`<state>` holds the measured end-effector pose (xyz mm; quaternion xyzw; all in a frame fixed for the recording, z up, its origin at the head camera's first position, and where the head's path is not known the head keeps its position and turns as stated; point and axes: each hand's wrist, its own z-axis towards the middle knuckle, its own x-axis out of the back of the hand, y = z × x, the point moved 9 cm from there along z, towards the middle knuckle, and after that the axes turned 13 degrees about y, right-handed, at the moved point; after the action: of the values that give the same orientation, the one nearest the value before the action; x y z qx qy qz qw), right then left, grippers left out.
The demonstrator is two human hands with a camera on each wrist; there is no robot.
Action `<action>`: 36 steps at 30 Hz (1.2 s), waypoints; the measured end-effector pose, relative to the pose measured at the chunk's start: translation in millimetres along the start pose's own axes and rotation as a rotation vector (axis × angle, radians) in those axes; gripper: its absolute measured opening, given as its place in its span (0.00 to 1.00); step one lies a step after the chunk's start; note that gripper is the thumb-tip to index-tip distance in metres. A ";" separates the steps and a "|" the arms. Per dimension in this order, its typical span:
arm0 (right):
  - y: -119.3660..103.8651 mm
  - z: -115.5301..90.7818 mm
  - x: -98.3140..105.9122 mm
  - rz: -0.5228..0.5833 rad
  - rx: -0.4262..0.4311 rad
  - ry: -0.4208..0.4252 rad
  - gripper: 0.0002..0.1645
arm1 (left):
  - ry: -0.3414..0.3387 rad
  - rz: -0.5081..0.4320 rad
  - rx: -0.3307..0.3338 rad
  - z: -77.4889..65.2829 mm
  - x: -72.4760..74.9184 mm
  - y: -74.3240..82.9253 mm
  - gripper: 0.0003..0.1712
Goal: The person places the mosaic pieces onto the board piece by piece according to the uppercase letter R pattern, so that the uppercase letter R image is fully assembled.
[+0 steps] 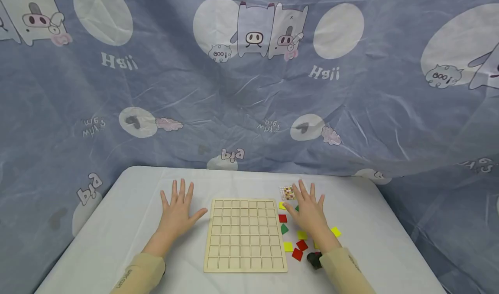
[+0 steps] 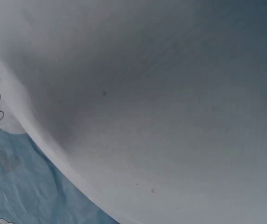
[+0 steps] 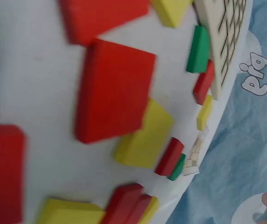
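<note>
A pale wooden board with a grid of square recesses lies flat on the white table between the hands. To its left, my left hand is spread with fingers straight and holds nothing. My right hand is likewise spread, over the loose tiles at the board's right, also holding nothing. Among those tiles are a red square, a green piece and a yellow square. Some are hidden under the right hand and forearm. A small card printed with a coloured grid lies by the right fingertips.
In the right wrist view, a red tile leans over a yellow tile. A dark object sits by the right sleeve. The white table ends at a blue-grey printed curtain behind and at both sides.
</note>
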<state>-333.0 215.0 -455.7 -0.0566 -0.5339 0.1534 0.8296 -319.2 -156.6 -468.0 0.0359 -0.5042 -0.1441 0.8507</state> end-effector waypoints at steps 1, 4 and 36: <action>0.4 -2.1 -1.6 0.005 -0.001 -0.008 0.47 | -0.001 -0.005 -0.002 -1.1 -0.6 0.8 0.56; 1.5 -9.5 -5.6 0.007 -0.012 -0.028 0.47 | -0.007 -0.015 -0.011 -5.0 -3.8 2.2 0.56; 21.9 -59.4 -8.8 0.085 -0.247 -0.138 0.28 | -0.321 -0.191 -0.202 -52.0 -24.2 34.4 0.47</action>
<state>-286.9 237.1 -494.2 -0.1702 -0.6015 0.1248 0.7705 -277.8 -121.3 -506.8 -0.0254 -0.6105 -0.2776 0.7413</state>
